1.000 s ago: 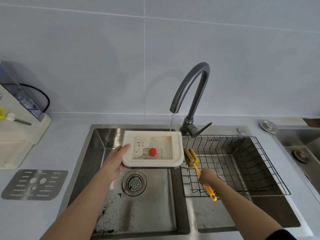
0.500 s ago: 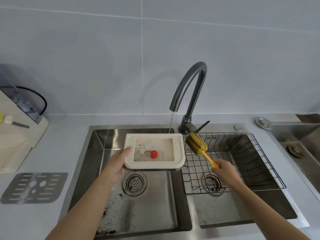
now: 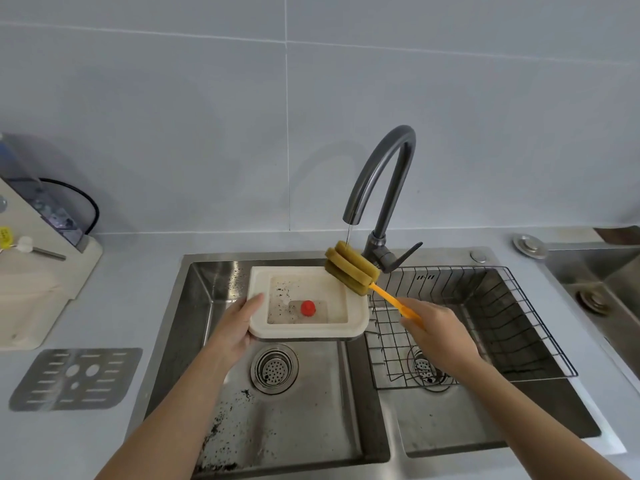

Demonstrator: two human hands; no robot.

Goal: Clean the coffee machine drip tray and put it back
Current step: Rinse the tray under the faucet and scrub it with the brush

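Cream drip tray (image 3: pixel 304 330) sits level over the left sink basin (image 3: pixel 194 327), above the drain: dark coffee specks on its floor, red float (image 3: pixel 308 308) near the middle. Left hand (image 3: pixel 239 327) grips the tray's left edge, thumb on the rim; right hand (image 3: pixel 436 327) is curled round the orange handle of the sponge brush (image 3: pixel 351 268), with the head over the tray's back-right corner under the faucet (image 3: pixel 384 174) trickle. Left fingers are hidden under the tray, and sponge-to-rim contact is unclear
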